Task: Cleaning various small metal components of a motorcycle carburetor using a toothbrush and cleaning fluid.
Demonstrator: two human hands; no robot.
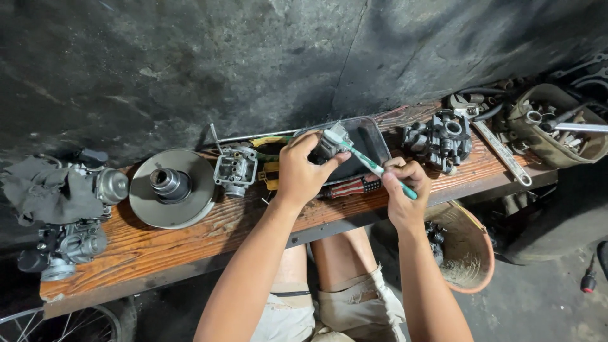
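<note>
My left hand (pixel 301 170) grips a small grey metal engine part (pixel 329 143) over a dark rectangular tray (pixel 373 140) on the wooden bench (pixel 190 234). My right hand (pixel 405 187) holds a green and white toothbrush (pixel 373 167) by its handle. The brush head rests against the metal part. Both hands are over the middle of the bench, above my knees.
A round metal pulley disc (pixel 171 187) and a carburetor body (pixel 235 170) lie to the left. Further left are an engine assembly (pixel 69 244) and a dark rag (pixel 44 190). Another carburetor (pixel 440 139), a long wrench (pixel 503 152) and a tool bag (pixel 557 123) lie right. An orange bucket (pixel 465 250) stands below.
</note>
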